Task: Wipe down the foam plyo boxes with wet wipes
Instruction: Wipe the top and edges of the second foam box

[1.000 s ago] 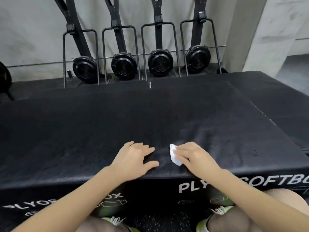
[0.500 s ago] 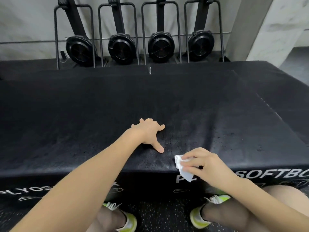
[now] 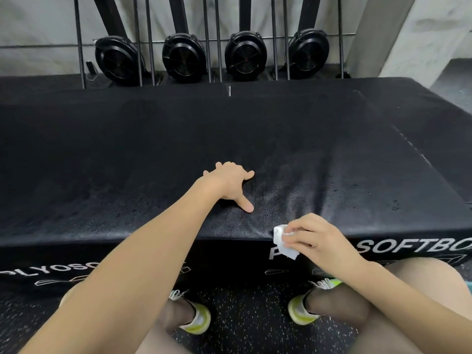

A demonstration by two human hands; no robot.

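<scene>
1. The foam plyo box (image 3: 281, 154) sat right in front of the person, black and wide, with white letters on its front side.
2. The right hand (image 3: 316, 237) held the wet wipe (image 3: 282, 241) at the box's front top edge. Its fingers were curled and pinched the wipe, which hung down over the corner.
3. The left hand (image 3: 227, 181) lay on the box top, a little farther back. Its fingers were spread apart and held nothing.
4. To wipe well, the right hand probably needed to press the wipe flat, not bunched.
5. It should have gone along the edge in long, slow rubs.
6. The left hand could have leaned down so the soft box did not slide.
</scene>
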